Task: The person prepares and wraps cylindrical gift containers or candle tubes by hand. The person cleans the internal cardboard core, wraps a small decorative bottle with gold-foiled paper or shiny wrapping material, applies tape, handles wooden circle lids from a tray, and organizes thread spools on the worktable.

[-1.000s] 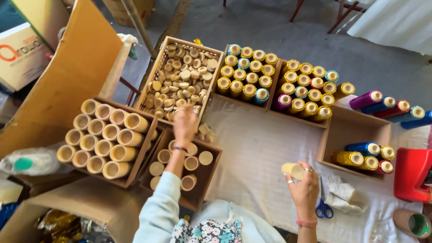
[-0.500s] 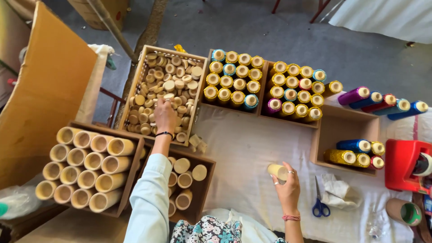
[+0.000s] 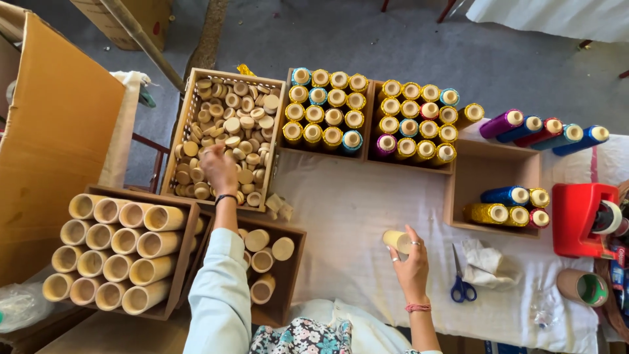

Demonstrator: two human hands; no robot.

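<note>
My left hand (image 3: 219,169) reaches into a wooden tray (image 3: 190,82) of small round cream caps (image 3: 241,122); its fingers are down among the caps, and whether it grips one is hidden. My right hand (image 3: 410,262) holds a plain cardboard tube (image 3: 397,240) upright over the white cloth (image 3: 347,210). A wooden box (image 3: 292,262) of short plain tubes sits under my left forearm.
A box of long plain tubes (image 3: 118,250) lies at the left. Two boxes of glitter-wrapped tubes (image 3: 325,110) stand at the back, with more coloured tubes (image 3: 508,195) in a box at the right. Blue scissors (image 3: 461,280), a red tape dispenser (image 3: 580,219) and a tape roll (image 3: 582,286) lie nearby.
My left hand has moved from the box of short tubes up into the tray of caps. My right hand keeps the tube in about the same spot on the cloth.
</note>
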